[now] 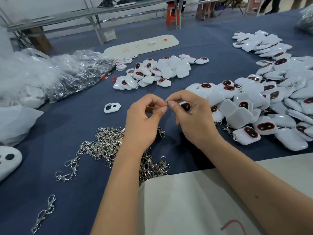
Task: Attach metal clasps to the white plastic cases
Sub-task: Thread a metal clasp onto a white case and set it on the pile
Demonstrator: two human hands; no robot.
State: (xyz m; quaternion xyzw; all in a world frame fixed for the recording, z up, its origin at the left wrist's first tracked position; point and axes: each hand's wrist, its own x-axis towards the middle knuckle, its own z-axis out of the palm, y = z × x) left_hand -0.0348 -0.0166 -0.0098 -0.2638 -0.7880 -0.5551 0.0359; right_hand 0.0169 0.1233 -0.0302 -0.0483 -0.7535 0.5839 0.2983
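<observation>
My left hand (145, 119) and my right hand (191, 116) meet above the blue table, fingertips pinched together on a small metal clasp (166, 103). A white plastic case (186, 106) with a dark, red-rimmed opening sits in my right palm, mostly hidden by the fingers. Beneath my left wrist lies a heap of silver metal clasps (105, 146). A big pile of white cases (264, 106) spreads to the right, and a smaller pile of cases (159, 72) lies further back.
One loose white case frame (112, 107) lies left of my hands. Clear plastic bags (50, 75) fill the left side. A stray clasp (44, 212) rests near the front left. A pale board (194, 200) covers the near edge; another board (140, 44) lies at the back.
</observation>
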